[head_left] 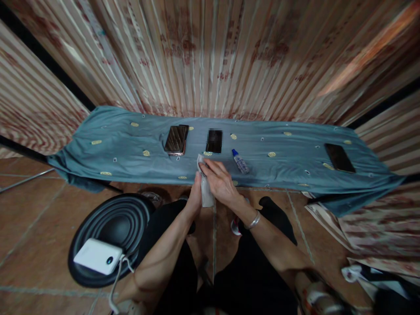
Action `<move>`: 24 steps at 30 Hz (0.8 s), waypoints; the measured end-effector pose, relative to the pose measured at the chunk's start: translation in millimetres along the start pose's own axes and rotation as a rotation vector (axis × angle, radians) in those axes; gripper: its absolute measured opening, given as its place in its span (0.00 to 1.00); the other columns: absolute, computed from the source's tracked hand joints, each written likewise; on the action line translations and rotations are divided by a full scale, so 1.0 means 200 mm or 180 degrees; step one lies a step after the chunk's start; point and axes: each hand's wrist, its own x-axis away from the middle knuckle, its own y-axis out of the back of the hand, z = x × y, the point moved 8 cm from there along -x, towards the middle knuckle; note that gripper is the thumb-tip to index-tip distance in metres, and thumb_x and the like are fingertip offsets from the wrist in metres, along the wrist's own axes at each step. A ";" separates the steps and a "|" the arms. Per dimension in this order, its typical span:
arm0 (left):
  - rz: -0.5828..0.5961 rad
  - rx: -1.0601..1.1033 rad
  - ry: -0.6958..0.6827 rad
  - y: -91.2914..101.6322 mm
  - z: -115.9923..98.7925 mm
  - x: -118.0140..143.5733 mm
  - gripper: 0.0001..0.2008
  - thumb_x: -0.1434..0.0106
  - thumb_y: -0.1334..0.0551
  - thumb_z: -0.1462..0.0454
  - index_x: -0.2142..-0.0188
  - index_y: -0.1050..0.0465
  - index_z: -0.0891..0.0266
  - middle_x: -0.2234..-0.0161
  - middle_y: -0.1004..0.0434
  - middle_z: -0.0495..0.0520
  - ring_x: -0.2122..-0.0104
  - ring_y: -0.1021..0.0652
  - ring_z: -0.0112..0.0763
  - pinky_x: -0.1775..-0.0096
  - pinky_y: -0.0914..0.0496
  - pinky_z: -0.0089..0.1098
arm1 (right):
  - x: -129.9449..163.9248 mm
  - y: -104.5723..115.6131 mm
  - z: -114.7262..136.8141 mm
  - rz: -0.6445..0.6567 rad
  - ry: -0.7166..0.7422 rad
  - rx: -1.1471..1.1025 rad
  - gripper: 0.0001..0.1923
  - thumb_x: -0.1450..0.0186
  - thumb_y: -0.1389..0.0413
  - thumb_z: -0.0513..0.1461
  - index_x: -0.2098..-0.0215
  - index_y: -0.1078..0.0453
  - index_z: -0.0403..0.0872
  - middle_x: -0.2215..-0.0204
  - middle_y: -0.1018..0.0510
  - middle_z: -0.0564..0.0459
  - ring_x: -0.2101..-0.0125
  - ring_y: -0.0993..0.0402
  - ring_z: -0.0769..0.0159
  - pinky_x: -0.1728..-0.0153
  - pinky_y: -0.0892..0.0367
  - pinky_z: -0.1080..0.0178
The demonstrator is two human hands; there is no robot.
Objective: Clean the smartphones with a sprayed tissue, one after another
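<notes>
Both hands are together above the front edge of the cloth-covered surface. In my left hand (195,193) is a pale grey cloth (206,195), gripped from the left side with the thumb up. Over its upper right part my right hand (220,178) is pressed, fingers bent around it. Whether something lies inside the cloth is hidden. Just beyond the hands lies a dark phone (215,141), its top partly blurred. A small clear bottle with a blue cap (241,162) lies on its side to the right of my right hand.
A teal patterned sheet (288,144) covers the long surface. Stacked phones (176,140) lie at left, another dark phone (340,157) at right. On the floor at left, a white power bank (98,256) with a cable rests on a round black stool (77,232). Curtains (210,65) hang behind.
</notes>
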 end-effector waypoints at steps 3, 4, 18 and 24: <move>-0.0297 0.0207 0.0143 0.00 -0.02 0.01 0.23 0.26 0.55 0.62 0.38 0.34 0.69 0.43 0.24 0.59 0.38 0.30 0.31 0.37 0.39 0.28 | 0.03 -0.01 0.04 0.0017 0.0150 0.0000 0.22 0.27 0.58 0.35 0.42 0.28 0.42 0.42 0.27 0.42 0.43 0.32 0.57 0.40 0.33 0.54; -0.0333 0.0306 0.0198 0.00 -0.03 0.02 0.23 0.26 0.56 0.61 0.40 0.32 0.69 0.46 0.22 0.59 0.39 0.28 0.31 0.38 0.38 0.28 | 0.04 -0.02 0.05 0.0023 0.0193 -0.0007 0.21 0.27 0.58 0.35 0.42 0.28 0.41 0.42 0.26 0.42 0.43 0.31 0.57 0.41 0.32 0.54; -0.0075 -0.0343 0.0253 0.08 -0.07 0.00 0.34 0.38 0.47 0.38 0.67 0.20 0.68 0.74 0.19 0.57 0.66 0.18 0.34 0.66 0.27 0.27 | 0.18 0.01 0.23 0.0024 0.0655 -0.0188 0.19 0.27 0.55 0.32 0.45 0.28 0.39 0.48 0.23 0.37 0.47 0.29 0.56 0.45 0.27 0.53; -0.0206 -0.0583 0.0343 0.11 -0.11 -0.01 0.42 0.37 0.55 0.36 0.68 0.21 0.71 0.79 0.22 0.59 0.79 0.23 0.32 0.73 0.30 0.29 | 0.20 0.01 0.25 0.0146 0.0737 -0.0270 0.18 0.28 0.53 0.33 0.43 0.29 0.42 0.48 0.22 0.40 0.47 0.28 0.56 0.46 0.26 0.53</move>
